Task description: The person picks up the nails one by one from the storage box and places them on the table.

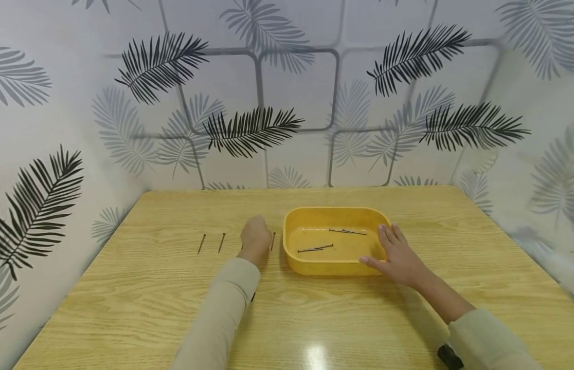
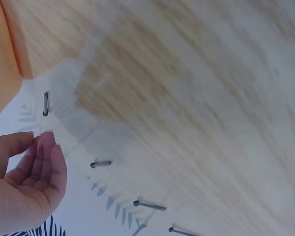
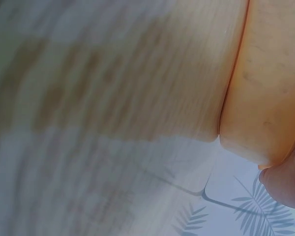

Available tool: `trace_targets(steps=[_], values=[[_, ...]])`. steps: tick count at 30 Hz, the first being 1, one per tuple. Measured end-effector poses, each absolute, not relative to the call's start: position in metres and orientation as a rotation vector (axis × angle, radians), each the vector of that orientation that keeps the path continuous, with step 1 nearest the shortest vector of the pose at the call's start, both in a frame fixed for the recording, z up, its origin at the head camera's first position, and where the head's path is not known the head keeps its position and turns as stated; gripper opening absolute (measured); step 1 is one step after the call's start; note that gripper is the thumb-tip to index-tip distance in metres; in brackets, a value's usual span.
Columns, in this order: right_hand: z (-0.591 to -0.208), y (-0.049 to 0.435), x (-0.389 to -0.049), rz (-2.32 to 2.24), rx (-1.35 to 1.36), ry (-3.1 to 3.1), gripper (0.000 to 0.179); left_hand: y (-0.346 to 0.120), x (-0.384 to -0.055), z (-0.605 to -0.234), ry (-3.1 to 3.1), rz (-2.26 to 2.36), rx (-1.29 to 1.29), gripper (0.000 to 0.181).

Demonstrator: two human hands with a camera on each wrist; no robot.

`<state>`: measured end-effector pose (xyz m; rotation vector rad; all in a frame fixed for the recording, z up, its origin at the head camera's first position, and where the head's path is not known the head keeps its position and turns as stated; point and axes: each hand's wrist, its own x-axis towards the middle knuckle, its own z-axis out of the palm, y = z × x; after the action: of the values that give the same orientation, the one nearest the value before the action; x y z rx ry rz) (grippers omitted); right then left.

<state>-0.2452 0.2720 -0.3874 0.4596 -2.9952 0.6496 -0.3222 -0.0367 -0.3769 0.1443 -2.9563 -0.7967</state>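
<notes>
My left hand [image 1: 256, 235] hovers over the row of steel nails, its fingers loosely curled and thumb tip close to the fingertips. In the left wrist view, the nearest nail [image 2: 46, 103] lies just beyond those fingertips, and nothing shows between them. Other nails in the row are a nail [image 1: 201, 244] at the far left, a nail [image 1: 221, 242] beside it, and one partly hidden by the hand. On the right, my right hand [image 1: 398, 257] holds the yellow plastic tray [image 1: 333, 268] at its right end, thumb at the front rim and fingers over the side.
Inside the tray lie two small groups of nails, one pair [image 1: 316, 248] near the front left and another [image 1: 347, 232] toward the back. The wooden table [image 1: 129, 293] meets a wall [image 1: 296, 159] with leaf-patterned covering at its back edge.
</notes>
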Motion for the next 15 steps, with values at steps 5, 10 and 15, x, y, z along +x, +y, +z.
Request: trace_targets(steps=[5,10,15], values=[[-0.388,0.272,-0.245,0.654,0.453,-2.999,0.094,-0.039,-0.326,-0.371,-2.994,-0.780,0.102,0.028],[-0.388,0.272,-0.245,0.648,0.455,-2.999,0.094,-0.044,-0.330,-0.366,-2.990,-0.808,-0.013,0.046],[-0.388,0.271,-0.245,0.650,0.454,-2.999,0.093,-0.046,-0.331,-0.358,-2.978,-0.783,-0.072,0.047]])
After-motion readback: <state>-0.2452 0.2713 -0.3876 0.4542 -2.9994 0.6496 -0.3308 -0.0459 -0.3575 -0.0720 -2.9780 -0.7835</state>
